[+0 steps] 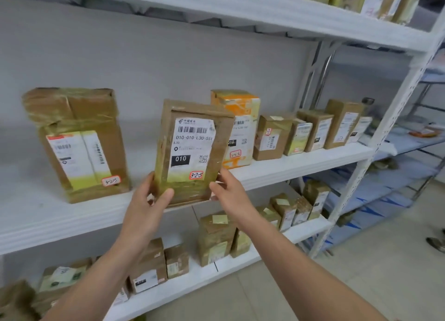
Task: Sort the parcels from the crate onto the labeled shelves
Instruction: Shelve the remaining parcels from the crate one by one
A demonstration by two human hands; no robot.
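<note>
left hand (147,200) thumb clamped over parcel (192,149) lower-left front, fingers behind | right hand (228,190) pinches lower-right edge | parcel upright, sticker 3-2-5, at middle shelf (301,164) front edge | big taped box (77,144) stands left, orange-white box (243,113) just behind

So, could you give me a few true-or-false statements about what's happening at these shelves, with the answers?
1. The left hand and right hand both hold the brown parcel. True.
2. Its red-edged sticker reads 3-2-5. True.
3. The brown parcel is held flat, label down. False: it is upright, label facing the camera.
4. The orange-and-white parcel stands left of the large taped parcel. False: the orange-and-white parcel stands to its right, behind the held one.
</note>
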